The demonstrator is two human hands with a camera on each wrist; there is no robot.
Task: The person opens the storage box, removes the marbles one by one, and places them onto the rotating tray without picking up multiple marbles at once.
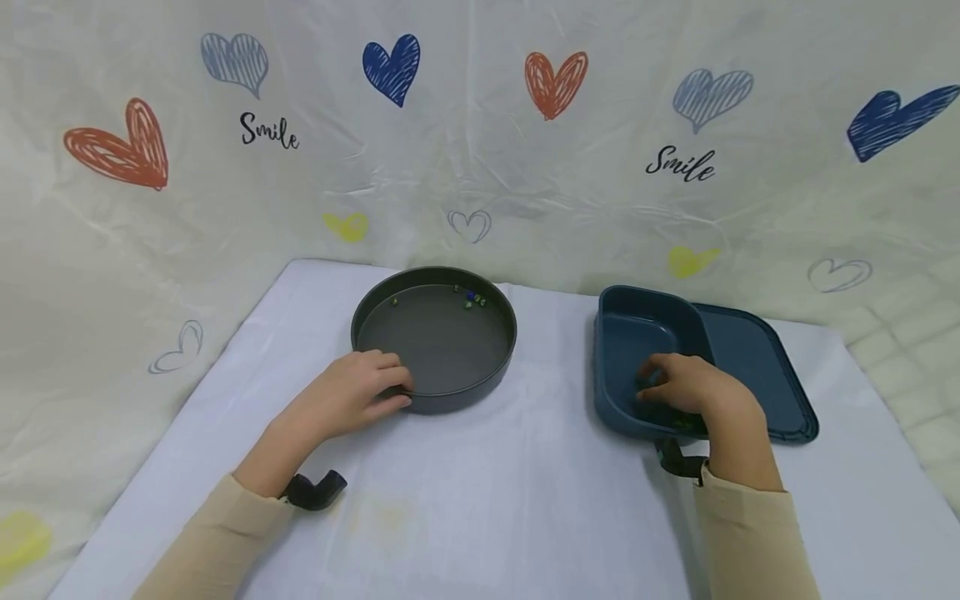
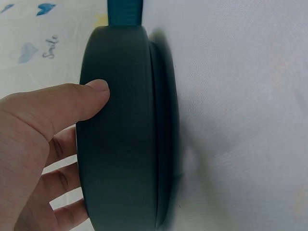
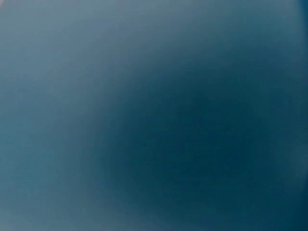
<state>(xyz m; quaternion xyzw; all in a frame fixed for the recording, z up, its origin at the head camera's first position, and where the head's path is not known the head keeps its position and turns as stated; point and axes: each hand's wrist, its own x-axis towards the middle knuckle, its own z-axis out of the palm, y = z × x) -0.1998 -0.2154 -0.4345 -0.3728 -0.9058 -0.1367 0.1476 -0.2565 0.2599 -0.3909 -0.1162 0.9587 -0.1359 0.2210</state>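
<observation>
My left hand [image 1: 360, 390] holds the near left rim of a round dark grey pan [image 1: 435, 350]. In the left wrist view the thumb [image 2: 98, 98] presses the pan's outer wall [image 2: 120, 144], with the other fingers over the rim. Several tiny green pieces [image 1: 481, 301] and a blue one [image 1: 470, 295] lie toward the pan's far side. My right hand [image 1: 701, 387] reaches down into a deep blue box [image 1: 633, 321], fingers bent. Whether anything is between them is hidden. Small green bits [image 1: 684, 422] show at the box's near end. Only blurred blue surface fills the right wrist view.
A flat blue lid-like tray [image 1: 757, 367] lies at the box's right side. White cloth [image 1: 480, 500] covers the table, with bare cloth between pan and box. Behind hangs a pale sheet [image 1: 465, 158] printed with hearts and "Smile".
</observation>
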